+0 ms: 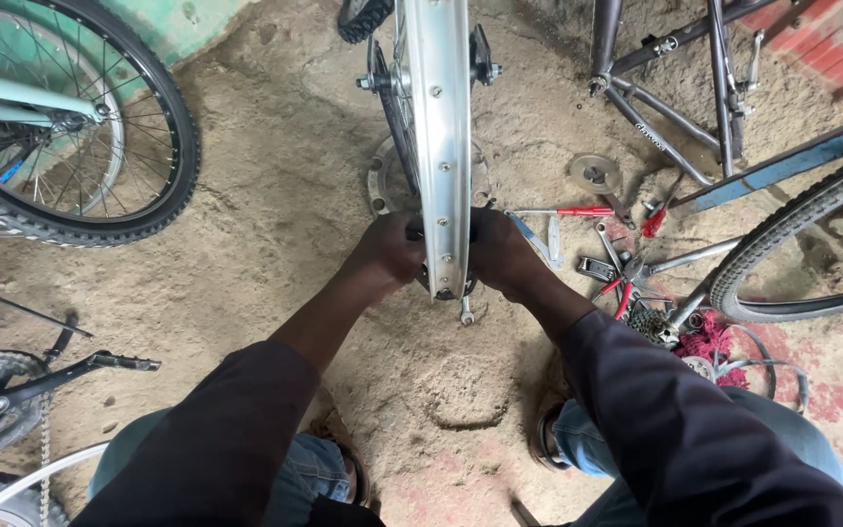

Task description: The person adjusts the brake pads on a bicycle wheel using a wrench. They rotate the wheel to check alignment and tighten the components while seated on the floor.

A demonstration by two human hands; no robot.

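Note:
A bare silver bicycle wheel rim (438,127) stands upright, edge toward me, in the middle of the view. My left hand (388,250) grips the hub area on the rim's left side. My right hand (501,252) grips the matching spot on the right side. Both hands are closed around the axle ends, which their fingers hide. A round metal disc (382,182) lies on the dirt behind the rim. A small spanner (466,312) lies on the ground just below my hands.
A tyred bicycle wheel (80,137) stands at left, another wheel (792,244) at right, a dark frame (665,98) at top right. Red-handled tools (587,211), pliers (626,283) and a sprocket (594,173) lie scattered right of my hands. A crank and pedal (60,373) sit lower left.

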